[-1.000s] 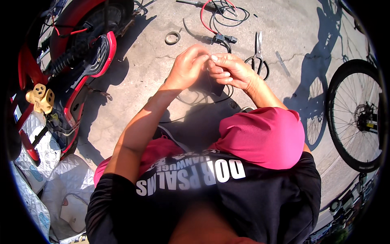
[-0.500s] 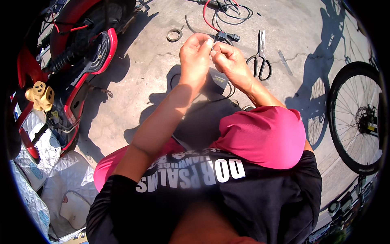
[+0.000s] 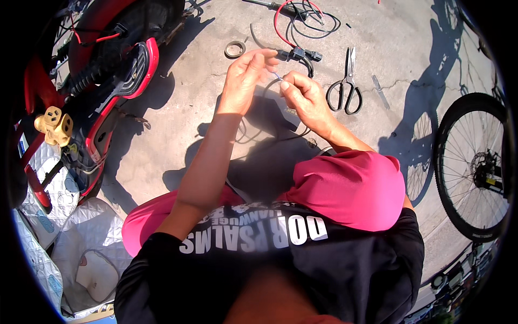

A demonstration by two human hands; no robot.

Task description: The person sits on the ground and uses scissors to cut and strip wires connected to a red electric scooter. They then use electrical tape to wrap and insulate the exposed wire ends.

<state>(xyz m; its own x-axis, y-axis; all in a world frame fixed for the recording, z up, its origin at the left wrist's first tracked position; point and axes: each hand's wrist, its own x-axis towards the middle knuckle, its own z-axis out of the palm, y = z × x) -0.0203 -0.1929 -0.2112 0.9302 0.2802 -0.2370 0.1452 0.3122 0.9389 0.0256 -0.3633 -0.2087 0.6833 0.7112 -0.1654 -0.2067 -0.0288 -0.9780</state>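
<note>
Above the ground in front of me, my right hand (image 3: pixel 305 97) is closed, pinching a thin pale-bluish wire (image 3: pixel 277 77) between thumb and forefinger. The wire's short end sticks out toward my left hand (image 3: pixel 249 78), whose fingers are stretched and apart, close to the wire but apparently off it. Just beyond the fingertips lies a black plug connector (image 3: pixel 297 53) with black cables running from it. Below the hands a dark box (image 3: pixel 275 114) sits in shade, partly hidden by them, with a thin cable around it.
Black-handled scissors (image 3: pixel 349 83) lie right of my hands, beside a thin flat strip (image 3: pixel 381 92). A tape roll (image 3: pixel 235 56) and red and black leads (image 3: pixel 278 24) lie farther off. A red scooter (image 3: pixel 145 70) with a yellow socket adapter (image 3: pixel 54 126) stands left, a bicycle wheel (image 3: pixel 443 162) right.
My left hand has drawn back to the left and spread its fingers, parting from my right hand. The right hand has lowered slightly, and the thin wire now shows between them.
</note>
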